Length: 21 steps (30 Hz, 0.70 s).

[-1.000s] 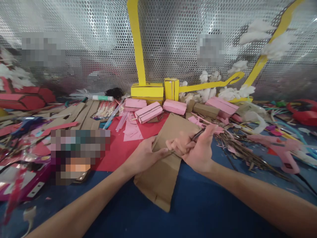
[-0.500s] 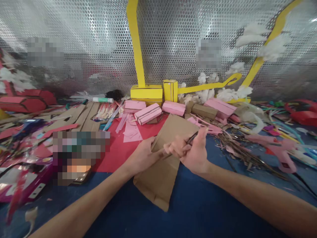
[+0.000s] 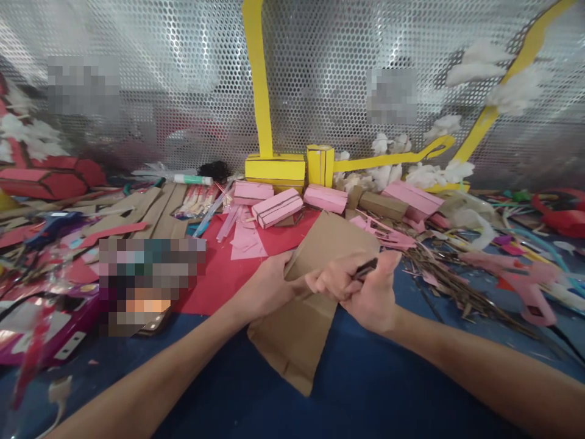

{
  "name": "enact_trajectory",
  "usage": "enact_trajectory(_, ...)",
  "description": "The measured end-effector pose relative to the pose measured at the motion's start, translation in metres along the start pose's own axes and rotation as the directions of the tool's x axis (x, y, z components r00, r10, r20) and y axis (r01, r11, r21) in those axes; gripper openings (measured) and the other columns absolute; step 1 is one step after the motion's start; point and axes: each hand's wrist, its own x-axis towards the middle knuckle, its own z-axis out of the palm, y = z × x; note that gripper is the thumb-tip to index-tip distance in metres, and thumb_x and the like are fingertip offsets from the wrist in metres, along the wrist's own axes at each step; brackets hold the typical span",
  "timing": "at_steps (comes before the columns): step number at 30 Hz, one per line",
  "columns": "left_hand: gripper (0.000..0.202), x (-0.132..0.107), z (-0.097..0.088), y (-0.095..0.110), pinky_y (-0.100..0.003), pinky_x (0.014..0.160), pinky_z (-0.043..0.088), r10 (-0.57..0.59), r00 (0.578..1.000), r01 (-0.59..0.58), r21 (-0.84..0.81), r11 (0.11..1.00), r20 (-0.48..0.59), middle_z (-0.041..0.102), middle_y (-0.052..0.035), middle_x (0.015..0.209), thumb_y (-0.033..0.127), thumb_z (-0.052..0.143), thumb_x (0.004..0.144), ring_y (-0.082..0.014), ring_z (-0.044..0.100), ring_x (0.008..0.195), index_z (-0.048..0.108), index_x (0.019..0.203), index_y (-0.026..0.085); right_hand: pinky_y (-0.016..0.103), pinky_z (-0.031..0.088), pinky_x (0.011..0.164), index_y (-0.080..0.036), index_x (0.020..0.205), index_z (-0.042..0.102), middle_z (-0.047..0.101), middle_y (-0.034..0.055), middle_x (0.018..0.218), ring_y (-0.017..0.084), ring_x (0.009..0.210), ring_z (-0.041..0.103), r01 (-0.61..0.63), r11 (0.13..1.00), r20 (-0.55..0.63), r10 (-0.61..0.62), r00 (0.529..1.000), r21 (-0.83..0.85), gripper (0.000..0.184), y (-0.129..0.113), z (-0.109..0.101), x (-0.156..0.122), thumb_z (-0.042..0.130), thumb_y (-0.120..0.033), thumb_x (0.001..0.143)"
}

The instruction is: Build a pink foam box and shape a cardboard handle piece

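Head view: left hand (image 3: 267, 289) pins the brown cardboard sheet (image 3: 311, 305) flat, steadying it on the tabletop (image 3: 388, 390). Right hand (image 3: 370, 292) grip is closed around a dark pen (image 3: 365, 268), tip toward the sheet.

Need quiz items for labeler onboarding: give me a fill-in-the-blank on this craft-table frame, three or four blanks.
1. Both hands grip a sheet of brown ____.
2. The right hand holds a dark, thin ____ over the sheet.
3. The left hand pinches the sheet's ____ edge.
4. Under the sheet lies a ____ table cover.

Missing words: cardboard; tool; left; blue

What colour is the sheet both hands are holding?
Plain brown, like kraft cardboard; the head view shows it clearly.
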Motion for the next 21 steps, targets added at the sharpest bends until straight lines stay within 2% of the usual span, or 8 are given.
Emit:
enact_trajectory(3,0.021,-0.001,0.0001,-0.0006,-0.026,0.071,0.048,-0.001,1.0,0.001,-0.016,1.0,-0.007,0.068,-0.0004,0.082,0.034,0.073,0.08,-0.0188,0.065,0.084,0.062,0.085,0.017,0.028,0.023,0.049,-0.021,0.054,0.021,0.019,-0.007,0.047,0.007,0.043,0.016,0.0,1.0,0.003,0.0,1.0,0.008,0.07,-0.0005,0.0016,0.0011,0.033,-0.076,0.096)
enact_trajectory(9,0.03,-0.0023,0.0009,-0.002,-0.027,0.072,0.052,-0.011,1.0,0.01,-0.047,0.999,-0.029,0.076,-0.0056,0.1,0.035,0.073,0.081,-0.0215,0.069,0.09,0.069,0.103,0.015,0.029,0.026,0.048,-0.02,0.05,0.019,0.015,-0.0079,0.043,0.007,0.041,0.014,-0.017,0.999,-0.058,0.019,0.998,0.033,0.076,0.0003,0.0043,0.0032,0.028,-0.082,0.092)
enact_trajectory(17,0.024,0.0011,0.0009,-0.005,-0.026,0.075,0.053,0.02,0.999,-0.022,-0.048,0.999,-0.036,0.076,-0.0051,0.098,0.029,0.071,0.08,-0.0221,0.07,0.093,0.069,0.099,0.015,0.029,0.028,0.049,-0.019,0.05,0.019,0.017,-0.0083,0.042,0.005,0.039,0.015,-0.023,0.998,-0.071,0.027,0.997,0.061,0.076,0.0081,0.0034,0.0035,0.031,-0.079,0.094)
enact_trajectory(21,0.023,0.0009,0.0002,-0.0036,-0.025,0.075,0.052,0.022,0.999,-0.023,-0.02,1.0,-0.025,0.074,-0.0039,0.096,0.032,0.07,0.081,-0.0215,0.069,0.093,0.068,0.098,0.015,0.028,0.028,0.049,-0.019,0.049,0.019,0.016,-0.0082,0.042,0.006,0.039,0.015,-0.047,0.997,-0.068,0.052,0.996,0.069,0.076,0.0058,0.0039,0.0037,0.034,-0.078,0.094)
